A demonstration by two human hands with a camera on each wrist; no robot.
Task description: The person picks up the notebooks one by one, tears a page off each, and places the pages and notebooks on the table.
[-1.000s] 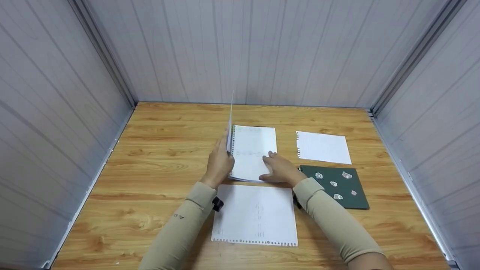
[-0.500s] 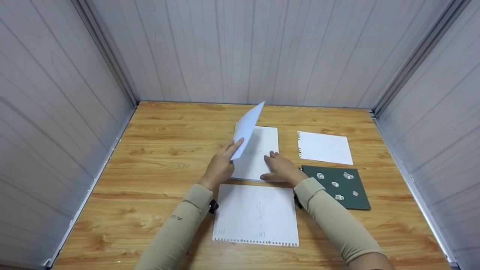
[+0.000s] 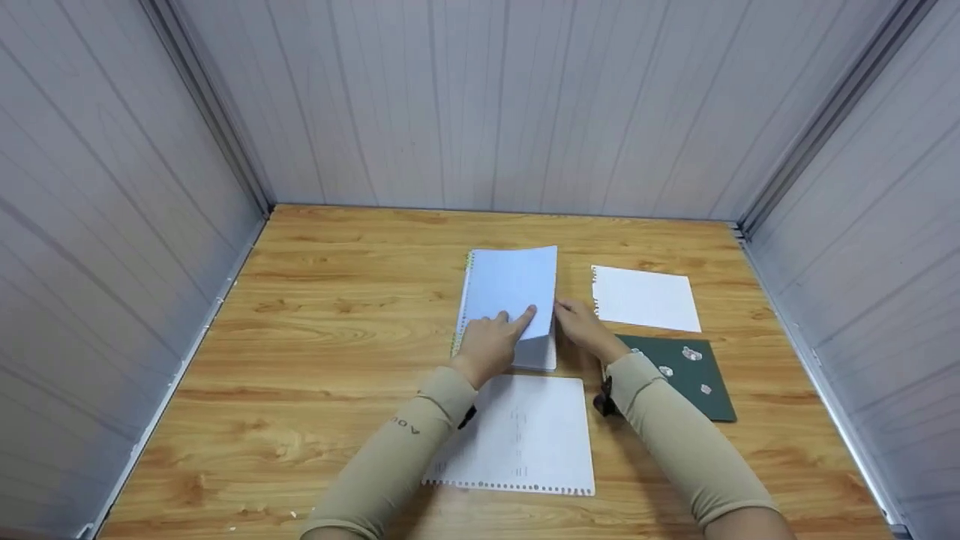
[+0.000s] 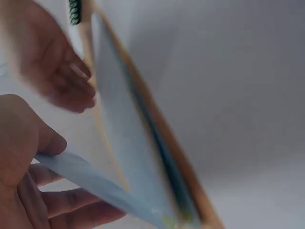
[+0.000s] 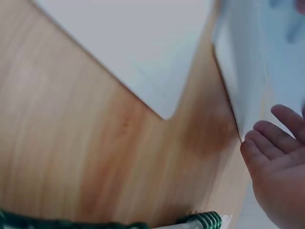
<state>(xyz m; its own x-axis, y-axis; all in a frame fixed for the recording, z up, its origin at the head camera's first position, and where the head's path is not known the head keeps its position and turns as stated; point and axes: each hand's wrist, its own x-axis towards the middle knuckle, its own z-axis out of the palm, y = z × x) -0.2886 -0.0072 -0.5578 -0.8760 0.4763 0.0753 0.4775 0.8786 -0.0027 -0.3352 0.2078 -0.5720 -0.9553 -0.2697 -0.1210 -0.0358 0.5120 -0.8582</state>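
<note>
A spiral-bound notebook (image 3: 480,300) lies at mid-table, its binding on the left. Its pale blue leaf (image 3: 510,285) is folded over to the right, the near right corner raised above the white pages beneath. My left hand (image 3: 489,346) pinches this leaf, thumb on one face and fingers on the other in the left wrist view; in the head view the index finger stretches across it. My right hand (image 3: 585,328) is at the notebook's right edge, fingers extended and touching or very near it. In the right wrist view the right hand (image 5: 281,162) holds nothing.
A large sheet with punched holes (image 3: 525,435) lies in front of the notebook. On the right are a torn lined sheet (image 3: 646,298) and a dark green notebook (image 3: 697,375) with stickers, partly under the right sleeve. Panel walls (image 3: 495,105) enclose the table (image 3: 337,285).
The leaf has swung from upright over to the right, down onto the notebook. My left hand moved right with it. My right hand slid off the page to the right edge.
</note>
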